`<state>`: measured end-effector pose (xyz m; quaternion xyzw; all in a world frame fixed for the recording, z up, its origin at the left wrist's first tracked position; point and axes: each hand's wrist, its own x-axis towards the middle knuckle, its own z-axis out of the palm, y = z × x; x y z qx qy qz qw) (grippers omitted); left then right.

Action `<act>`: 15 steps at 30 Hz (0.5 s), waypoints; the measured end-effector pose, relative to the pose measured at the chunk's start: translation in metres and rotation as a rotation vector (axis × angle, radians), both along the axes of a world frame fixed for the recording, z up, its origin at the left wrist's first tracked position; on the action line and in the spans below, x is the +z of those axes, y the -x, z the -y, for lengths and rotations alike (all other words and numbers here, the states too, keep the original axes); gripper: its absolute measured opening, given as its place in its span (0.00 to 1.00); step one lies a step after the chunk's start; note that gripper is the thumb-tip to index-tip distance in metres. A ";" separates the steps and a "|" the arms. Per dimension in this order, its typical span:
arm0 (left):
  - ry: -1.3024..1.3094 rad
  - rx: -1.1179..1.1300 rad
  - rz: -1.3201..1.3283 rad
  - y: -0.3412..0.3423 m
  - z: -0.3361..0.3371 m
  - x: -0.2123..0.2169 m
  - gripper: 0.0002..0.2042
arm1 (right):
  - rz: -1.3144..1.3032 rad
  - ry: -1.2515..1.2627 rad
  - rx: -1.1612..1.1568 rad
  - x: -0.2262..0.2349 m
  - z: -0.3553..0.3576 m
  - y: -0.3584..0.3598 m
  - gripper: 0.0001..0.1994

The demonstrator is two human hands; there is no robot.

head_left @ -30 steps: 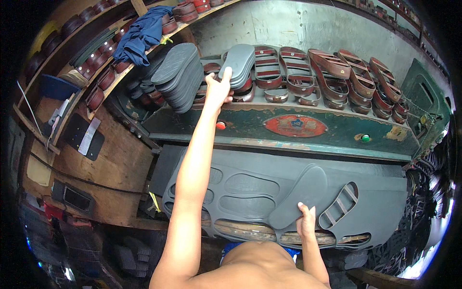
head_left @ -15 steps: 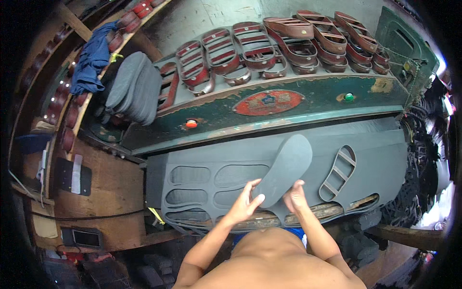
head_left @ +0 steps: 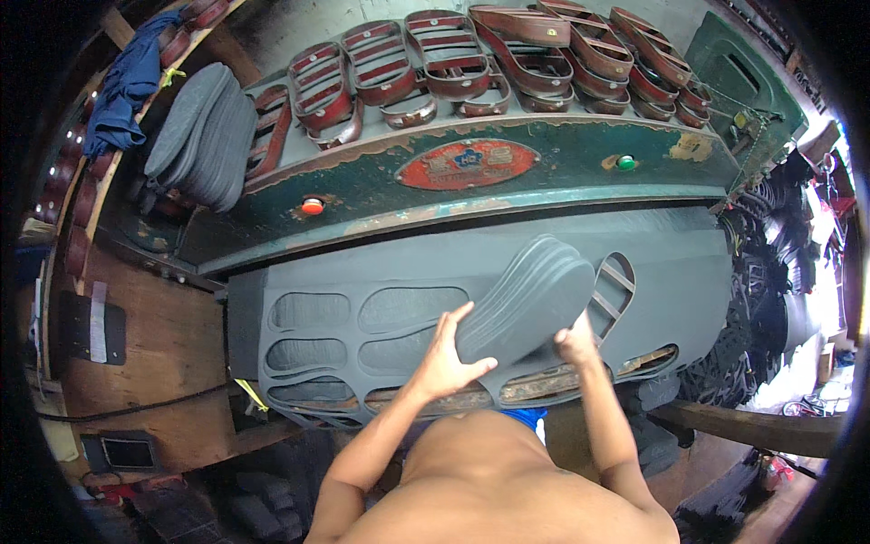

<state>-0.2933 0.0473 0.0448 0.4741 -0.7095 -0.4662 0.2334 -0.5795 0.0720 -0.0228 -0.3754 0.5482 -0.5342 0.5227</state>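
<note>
A stack of grey foam shoe soles (head_left: 530, 295) slants between my two hands, its layered edges fanned out along the left side. My left hand (head_left: 444, 358) cups the near left end, fingers along the edge and thumb spread toward the near side. Against the right edge, my right hand (head_left: 577, 344) is closed, its fingers partly hidden and slightly blurred. Below lies a grey foam sheet (head_left: 684, 263) with several sole-shaped cut-outs. A sole-shaped cutting die (head_left: 617, 276) with crossbars rests on the sheet, right of the stack and partly covered by it.
Behind the sheet runs a green machine beam (head_left: 362, 208) with an orange button (head_left: 313, 207) and a green button (head_left: 625, 162). Several red-brown cutting dies (head_left: 381, 63) are piled on top. A bundle of grey soles (head_left: 199, 136) leans at the left, above a wooden board (head_left: 172, 344).
The single sole face seen before now shows as a fanned stack of several layers, turned between my hands. My right hand has closed on its edge. The whole view has shifted.
</note>
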 end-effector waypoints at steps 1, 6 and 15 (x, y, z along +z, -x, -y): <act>0.087 -0.052 0.033 0.001 0.006 -0.001 0.51 | 0.002 0.156 0.059 0.008 0.006 0.024 0.76; 0.395 -0.340 0.285 -0.003 0.024 -0.022 0.47 | -0.545 0.258 0.451 0.034 0.023 0.080 0.73; 0.293 -0.035 -0.130 -0.011 0.005 -0.095 0.60 | -0.745 0.292 0.466 0.027 0.015 0.053 0.71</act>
